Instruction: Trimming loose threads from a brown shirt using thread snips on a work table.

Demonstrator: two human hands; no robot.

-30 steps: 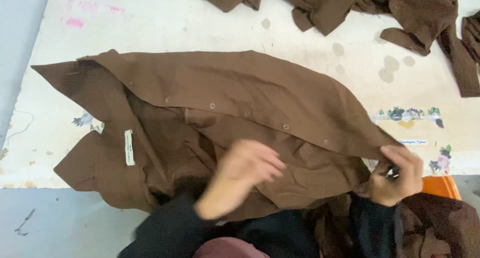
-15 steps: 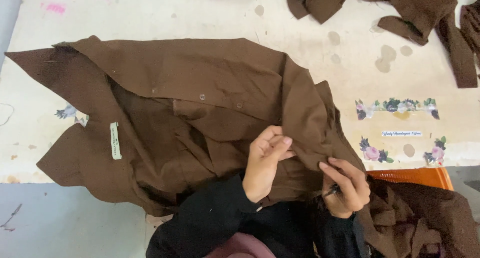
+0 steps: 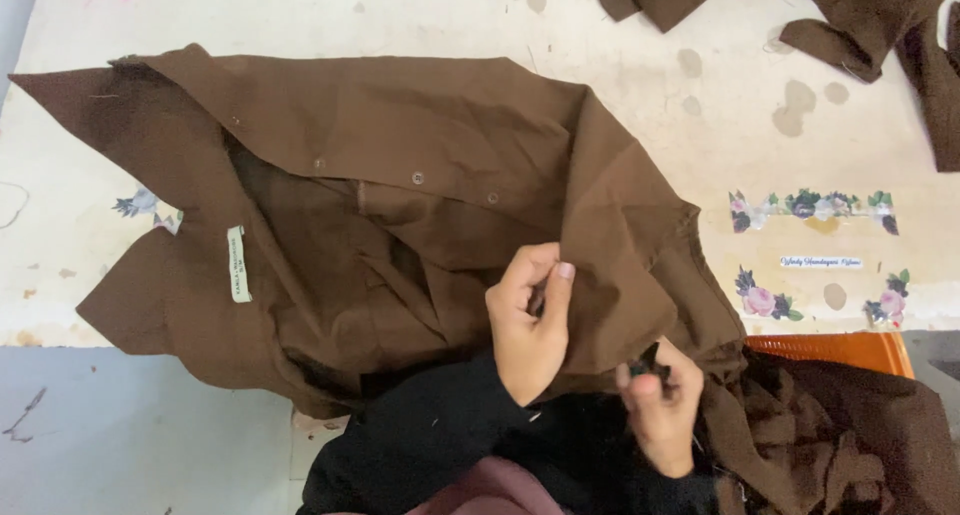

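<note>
A stained pale worktop (image 3: 400, 15) fills my view, with a brown shirt (image 3: 400, 135) spread open across it, its pale label (image 3: 238, 264) at the left. My left hand (image 3: 528, 320) pinches a fold of the shirt near its middle. My right hand (image 3: 660, 405) has fingers closed on a small dark tool beside an orange basket (image 3: 840, 350).

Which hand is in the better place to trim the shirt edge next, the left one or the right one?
Probably the right hand: it holds a small dark tool, perhaps snips, beside the lower edge of the brown shirt. The left hand is busy pinching a fold of the cloth.
</note>
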